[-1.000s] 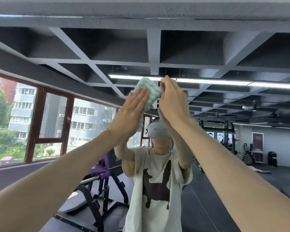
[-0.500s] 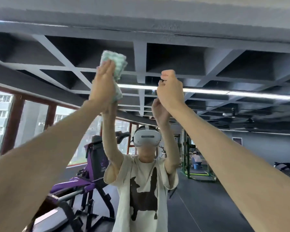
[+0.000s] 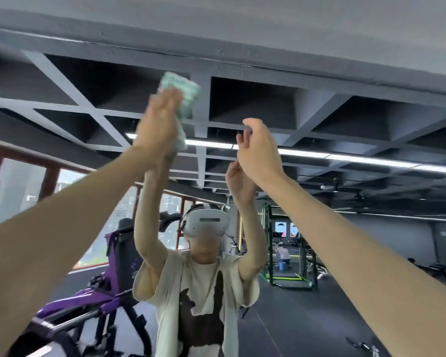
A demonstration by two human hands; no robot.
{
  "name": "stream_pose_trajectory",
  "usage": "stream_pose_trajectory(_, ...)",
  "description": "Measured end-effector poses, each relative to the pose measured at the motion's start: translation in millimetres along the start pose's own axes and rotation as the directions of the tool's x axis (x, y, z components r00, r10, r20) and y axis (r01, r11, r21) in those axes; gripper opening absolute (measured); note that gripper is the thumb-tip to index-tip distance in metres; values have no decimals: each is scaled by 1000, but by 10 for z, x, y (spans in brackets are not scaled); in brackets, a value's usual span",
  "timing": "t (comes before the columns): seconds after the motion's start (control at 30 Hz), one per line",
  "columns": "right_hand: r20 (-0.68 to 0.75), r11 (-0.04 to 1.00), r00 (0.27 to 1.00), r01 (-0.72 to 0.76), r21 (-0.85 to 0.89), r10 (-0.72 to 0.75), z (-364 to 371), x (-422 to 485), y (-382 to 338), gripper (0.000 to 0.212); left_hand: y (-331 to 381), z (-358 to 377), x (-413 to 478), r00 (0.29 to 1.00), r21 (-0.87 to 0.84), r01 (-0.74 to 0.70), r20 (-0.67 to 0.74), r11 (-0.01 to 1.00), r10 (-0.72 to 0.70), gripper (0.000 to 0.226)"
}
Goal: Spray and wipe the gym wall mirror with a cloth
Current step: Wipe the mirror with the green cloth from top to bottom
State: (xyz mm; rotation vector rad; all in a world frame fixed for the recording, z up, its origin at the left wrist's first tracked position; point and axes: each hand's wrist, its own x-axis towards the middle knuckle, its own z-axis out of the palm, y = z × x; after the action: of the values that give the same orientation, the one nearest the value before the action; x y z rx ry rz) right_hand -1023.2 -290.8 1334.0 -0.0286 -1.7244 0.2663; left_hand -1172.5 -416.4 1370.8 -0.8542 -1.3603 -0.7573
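My left hand [image 3: 157, 124] lay flat, fingers straight and close together, pressing the cloth [image 3: 184, 92] against the mirror [image 3: 345, 119] high up, near twelve o'clock in my view and just below the glass's top edge. The cloth stuck out past my fingertips toward one o'clock. My right hand [image 3: 262, 148] hung at three o'clock of the left, apart from it, fingers loosely curled and holding nothing. Whether it touched the glass I could not tell.

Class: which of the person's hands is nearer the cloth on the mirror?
Left. The left hand presses flat against the cloth, covering its lower part. The right hand is apart from it, to its right and slightly lower, holding nothing.
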Motion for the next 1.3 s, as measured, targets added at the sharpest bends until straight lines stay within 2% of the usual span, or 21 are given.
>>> stream_pose_trajectory(0.03, 7, 1000, 1000, 10, -28, -10, -39, -3, 15, 46, -17, 8, 117, 993, -8, 110, -41, 994, -111, 59)
stream_pose_trajectory(0.1, 9, 998, 1000, 26, -60, -25, -84, 13, 38, 45, 79, 78, 125, 990, -11, 131, -47, 991, -131, 69)
stream_pose_trajectory(0.17, 3, 996, 999, 33, -81, -33, -127, 40, 68, 46, 286, 255, -100, 983, -69, -162, 77, 984, 167, 69)
stream_pose_trajectory(0.23, -18, 994, 999, 31, -101, -33, -175, 54, 105, 45, 377, 281, -295, 837, -99, -504, 192, 858, 513, 62)
stream_pose_trajectory(0.27, -26, 994, 999, 29, -109, -32, -203, 44, 131, 44, 313, 192, -260, 807, -57, -557, 196, 828, 557, 56)
stream_pose_trajectory(0.3, -34, 994, 999, 26, -108, -30, -230, 38, 155, 43, 213, 108, -125, 870, -31, -458, 187, 888, 456, 46)
stream_pose_trajectory(0.37, -43, 995, 999, -4, -101, -1, -257, 28, 193, 43, -35, -52, 226, 989, 19, -29, 143, 999, 26, 33)
stream_pose_trajectory(0.4, -42, 995, 999, -27, -95, 23, -266, 26, 217, 42, -143, -111, 330, 983, 59, 145, 105, 988, -150, 43)
stream_pose_trajectory(0.43, -39, 996, 998, -47, -79, 44, -253, 35, 235, 41, -180, -136, 344, 980, 118, 167, 86, 979, -178, 54)
stream_pose_trajectory(0.53, -55, 996, 995, -81, -41, 78, -194, 88, 290, 38, -27, -20, -37, 967, 33, -188, 179, 982, 179, 67)
stream_pose_trajectory(0.6, -90, 995, 992, -94, -21, 91, -142, 113, 301, 37, 38, 0, -411, 817, -111, -475, 312, 873, 485, 67)
stream_pose_trajectory(0.67, -143, 995, 985, -95, -12, 93, -93, 112, 319, 34, -37, -121, -428, 652, -130, -666, 378, 735, 658, 70)
stream_pose_trajectory(0.7, -167, 996, 982, -91, -5, 89, -69, 104, 332, 32, -117, -143, -289, 661, -49, -692, 360, 720, 659, 70)
stream_pose_trajectory(0.73, -183, 997, 980, -82, 3, 81, -60, 103, 339, 30, -179, -148, -105, 746, 54, -631, 318, 774, 586, 70)
stream_pose_trajectory(0.8, -191, 998, 979, -66, 12, 67, -79, 108, 366, 30, -193, -152, 242, 949, 120, -264, 210, 957, 236, 67)
stream_pose_trajectory(0.87, -168, 999, 985, -52, -13, 49, -111, 143, 386, 33, -75, -71, 378, 987, 107, 29, 154, 994, -45, 60)
stream_pose_trajectory(0.97, -172, 997, 985, -43, -66, 31, -131, 174, 435, 35, 218, 163, 311, 974, 31, -171, 157, 985, 164, 60)
stream_pose_trajectory(1.07, -204, 993, 979, 3, -114, -26, -101, 119, 506, 39, 467, 316, 125, 817, -15, -530, 256, 848, 516, 58)
stream_pose_trajectory(1.1, -207, 992, 978, 14, -123, -39, -75, 98, 531, 40, 475, 310, 155, 830, -2, -519, 237, 854, 505, 58)
stream_pose_trajectory(1.2, -240, 994, 969, 41, -101, -64, -9, 66, 561, 42, 377, 246, 452, 979, 54, -171, 121, 984, 163, 57)
stream_pose_trajectory(1.3, -221, 995, 974, 28, -92, -48, -25, 85, 569, 39, 435, 210, 603, 997, 48, 38, 63, 998, -41, 59)
